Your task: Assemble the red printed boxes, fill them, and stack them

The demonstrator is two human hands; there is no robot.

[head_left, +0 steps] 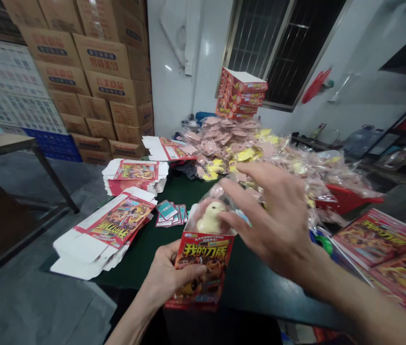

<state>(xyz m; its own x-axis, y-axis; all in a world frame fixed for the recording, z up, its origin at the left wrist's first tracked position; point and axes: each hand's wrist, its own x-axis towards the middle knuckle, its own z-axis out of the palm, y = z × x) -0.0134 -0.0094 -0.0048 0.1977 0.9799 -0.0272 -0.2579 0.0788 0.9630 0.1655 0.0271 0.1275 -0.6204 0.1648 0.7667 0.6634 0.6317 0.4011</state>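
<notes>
My left hand (174, 273) is closed around a small red printed box (203, 268) that stands upright with its top end open. Out of that end sticks a clear plastic bag with a pale yellow toy duck (212, 216) in it; the lower part is hidden inside the box. Just right of the bag, my right hand (274, 215) is spread, slightly blurred, its fingertips close to the plastic. Whether they touch it I cannot tell. Several small teal and red cards (170, 213) lie left of the box on the dark green table (141, 254).
Flat unfolded boxes (116, 223) lie in stacks at the left. A heap of bagged pink and yellow toys (238, 139) covers the back. Filled red boxes (378, 235) lie at the right, near a red basin (353, 199). Cardboard cartons (105, 81) are piled behind.
</notes>
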